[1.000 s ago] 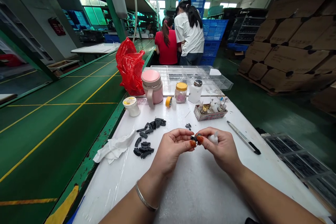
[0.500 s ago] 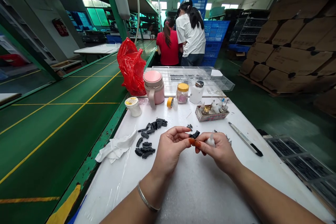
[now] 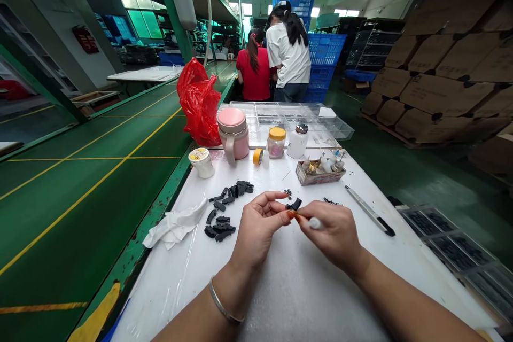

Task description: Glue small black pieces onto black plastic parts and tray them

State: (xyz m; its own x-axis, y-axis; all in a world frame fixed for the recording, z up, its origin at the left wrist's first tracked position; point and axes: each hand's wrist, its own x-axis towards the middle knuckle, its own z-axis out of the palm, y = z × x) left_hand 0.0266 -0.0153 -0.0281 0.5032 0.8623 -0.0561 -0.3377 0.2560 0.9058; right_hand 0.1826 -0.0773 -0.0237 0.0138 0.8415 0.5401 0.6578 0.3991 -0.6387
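My left hand (image 3: 256, 232) is closed, pinching a small curved black plastic part (image 3: 295, 204) between thumb and fingers above the table. My right hand (image 3: 334, 232) is closed round a small white dropper bottle (image 3: 316, 223), and only one whitish end of it shows past the fingers. The fingertips of both hands meet at the black part, so the bottle's tip is hidden. Several similar black parts (image 3: 223, 227) lie in loose groups left of my hands. Tiny metal pieces (image 3: 288, 192) lie just beyond the held part, and thin dark pins (image 3: 332, 201) lie behind my right hand.
A utility knife (image 3: 369, 211) lies on the right. At the back stand a pink mug (image 3: 236, 141), jars, yellow tape (image 3: 257, 156) and a small box (image 3: 320, 176) of bottles. A white cloth (image 3: 176, 224) is at left, beside the green conveyor (image 3: 100, 208). Two people are ahead.
My right hand has turned, tipping the dropper bottle from nozzle-up to lying over toward the black part. My left hand keeps its hold on the part. The view has shifted slightly.
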